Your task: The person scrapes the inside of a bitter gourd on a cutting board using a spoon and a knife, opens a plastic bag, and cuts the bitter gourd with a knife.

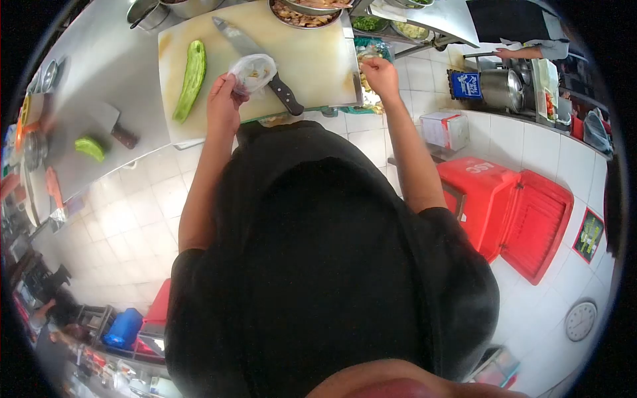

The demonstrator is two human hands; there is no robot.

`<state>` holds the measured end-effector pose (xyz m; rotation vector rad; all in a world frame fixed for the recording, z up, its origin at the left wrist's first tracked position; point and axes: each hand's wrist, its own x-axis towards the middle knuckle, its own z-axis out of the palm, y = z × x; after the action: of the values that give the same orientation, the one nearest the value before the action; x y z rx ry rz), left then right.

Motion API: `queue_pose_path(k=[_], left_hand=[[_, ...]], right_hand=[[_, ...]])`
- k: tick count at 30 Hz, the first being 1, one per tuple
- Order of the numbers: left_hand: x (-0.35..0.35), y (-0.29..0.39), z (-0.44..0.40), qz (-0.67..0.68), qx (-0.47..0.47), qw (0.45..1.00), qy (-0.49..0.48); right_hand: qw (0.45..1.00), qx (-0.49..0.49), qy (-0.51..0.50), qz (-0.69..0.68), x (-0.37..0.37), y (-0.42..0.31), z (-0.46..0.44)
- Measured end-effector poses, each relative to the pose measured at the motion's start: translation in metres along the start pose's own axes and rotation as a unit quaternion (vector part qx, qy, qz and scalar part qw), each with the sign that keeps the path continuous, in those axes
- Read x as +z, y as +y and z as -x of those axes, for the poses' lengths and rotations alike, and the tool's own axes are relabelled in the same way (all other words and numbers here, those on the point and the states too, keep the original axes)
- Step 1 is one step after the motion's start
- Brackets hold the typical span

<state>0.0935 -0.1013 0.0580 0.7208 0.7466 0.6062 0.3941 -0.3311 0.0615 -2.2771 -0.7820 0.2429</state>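
Observation:
My left hand [225, 103] grips a small clear plastic tub [253, 73] by its edge, above the cutting board [318, 63]. Some small bits seem to be in the tub, too blurred to name. Under it lies a kitchen knife [286, 95] with a black riveted handle, blade pointing away to the left. To the left of my left hand a long halved green gourd or cucumber [192, 81] rests on the board. My right hand [381, 76], fingers closed, is just off the board's right edge, over a bag of food scraps [369, 95]; whether it holds anything is hidden.
On the steel table [142, 99] at left lie a cleaver [123, 135] and a cut green piece [89, 148]. A bowl of sliced food [305, 16] stands at the board's far edge. A red bin [478, 192] with its lid open is at right. Another person's arm [521, 52] reaches toward a pot [501, 89].

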Motion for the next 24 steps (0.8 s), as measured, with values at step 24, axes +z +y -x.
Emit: queue_pose_path(k=[24], left_hand=[[0.021,0.005,-0.002,-0.031,-0.021,0.999,-0.016]], right_hand=[[0.942,-0.301,-0.057,-0.135,0.075,-0.161,0.015]])
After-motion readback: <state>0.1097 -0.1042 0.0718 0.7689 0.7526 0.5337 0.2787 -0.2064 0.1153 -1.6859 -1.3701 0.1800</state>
